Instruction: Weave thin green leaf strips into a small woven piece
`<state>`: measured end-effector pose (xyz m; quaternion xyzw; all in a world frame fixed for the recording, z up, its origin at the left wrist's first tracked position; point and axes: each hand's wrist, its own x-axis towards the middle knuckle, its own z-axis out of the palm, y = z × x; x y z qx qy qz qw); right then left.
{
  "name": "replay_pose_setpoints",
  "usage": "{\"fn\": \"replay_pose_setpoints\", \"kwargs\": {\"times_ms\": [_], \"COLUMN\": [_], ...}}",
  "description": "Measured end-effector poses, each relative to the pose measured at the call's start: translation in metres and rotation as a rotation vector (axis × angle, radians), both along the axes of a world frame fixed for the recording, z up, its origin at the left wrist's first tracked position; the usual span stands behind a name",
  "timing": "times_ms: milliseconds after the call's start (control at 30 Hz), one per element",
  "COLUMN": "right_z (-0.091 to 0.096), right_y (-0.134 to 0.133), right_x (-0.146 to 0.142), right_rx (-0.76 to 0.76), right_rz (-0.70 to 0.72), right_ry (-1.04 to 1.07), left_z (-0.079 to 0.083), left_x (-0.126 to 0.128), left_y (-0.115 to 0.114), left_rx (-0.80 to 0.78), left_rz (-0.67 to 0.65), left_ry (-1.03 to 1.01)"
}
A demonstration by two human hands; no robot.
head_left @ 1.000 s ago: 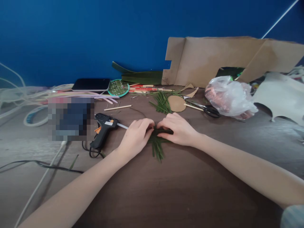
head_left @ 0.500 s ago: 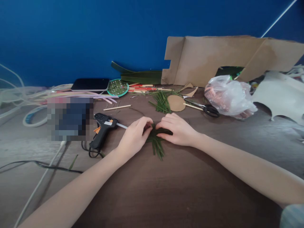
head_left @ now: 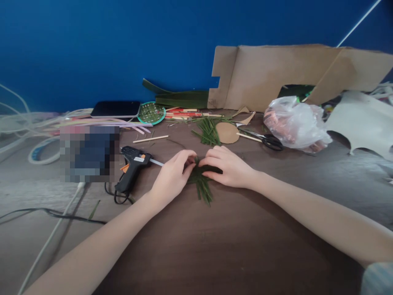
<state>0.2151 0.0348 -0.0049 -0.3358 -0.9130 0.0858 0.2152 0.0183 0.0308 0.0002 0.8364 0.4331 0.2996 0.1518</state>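
Note:
Both hands meet over a small bundle of dark green leaf strips (head_left: 204, 190) on the brown table. My left hand (head_left: 174, 174) is closed, its thumb and fingertips pinching the strips from the left. From the right, my right hand (head_left: 225, 167) curls its fingers and thumb round the other side of them. Strip ends fan out toward me below the fingers; the middle of the bundle is partly hidden. Just beyond the hands lie a pile of cut green strips (head_left: 208, 132) and a round cardboard disc (head_left: 227, 133). A black glue gun (head_left: 133, 168) rests left of my left hand.
Black-handled scissors (head_left: 272, 142) and a plastic bag (head_left: 297, 123) lie at the right. Folded cardboard (head_left: 264, 78) leans on the blue wall. A phone (head_left: 116, 109), a round green-rimmed tray (head_left: 152, 113) and a wooden stick (head_left: 151, 139) lie at the left. Cables cross the left side.
Hardly anything differs: both hands keep their hold on the leaf strips, with at most a slight shift of the fingertips. The whole view has moved very slightly.

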Motion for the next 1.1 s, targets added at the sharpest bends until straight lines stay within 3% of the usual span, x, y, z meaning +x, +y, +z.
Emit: {"fn": "replay_pose_setpoints", "kwargs": {"times_ms": [467, 1100], "right_z": [0.0009, -0.0006], "right_y": [0.0003, -0.0001], "right_x": [-0.0004, -0.0007], "right_rx": [-0.038, 0.038], "right_rz": [-0.007, 0.033], "right_ry": [0.001, -0.008], "left_z": [0.0004, 0.0041], "left_x": [0.0004, -0.0036], "left_y": [-0.0001, -0.0048], "left_rx": [-0.010, 0.039], "left_rz": [0.037, 0.056], "left_ry": [-0.011, -0.021]}}
